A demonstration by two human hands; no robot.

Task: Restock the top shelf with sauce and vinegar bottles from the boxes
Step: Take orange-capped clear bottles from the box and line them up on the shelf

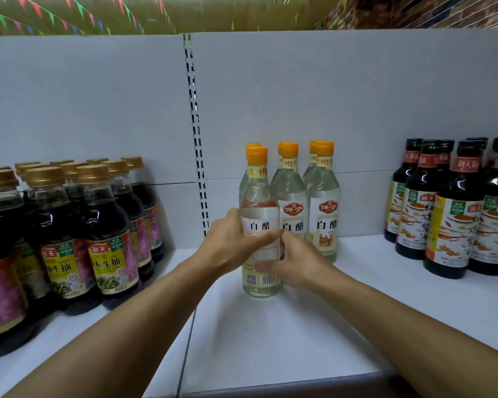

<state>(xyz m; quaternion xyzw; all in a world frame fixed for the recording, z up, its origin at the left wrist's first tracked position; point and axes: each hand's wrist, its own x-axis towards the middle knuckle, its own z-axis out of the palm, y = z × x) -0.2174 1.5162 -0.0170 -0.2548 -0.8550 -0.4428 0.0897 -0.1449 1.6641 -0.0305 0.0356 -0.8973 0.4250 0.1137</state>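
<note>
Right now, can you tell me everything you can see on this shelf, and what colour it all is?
Clear glass vinegar bottle with orange cap: one, front of the left row, held, barcode facing out.
Other clear vinegar bottles with orange caps: at least five, in rows beside and behind it, mid-shelf.
Dark sauce bottles with gold caps: many, exact count hidden, left side of shelf.
Dark sauce bottles with black caps: several, right side of shelf.
White shelf board: one, under everything.
Grey back panel: behind the bottles, with a slotted upright strip.
Coloured bunting flags: a string, top left.
Left hand: grips the front vinegar bottle.
Right hand: grips the same bottle.
</note>
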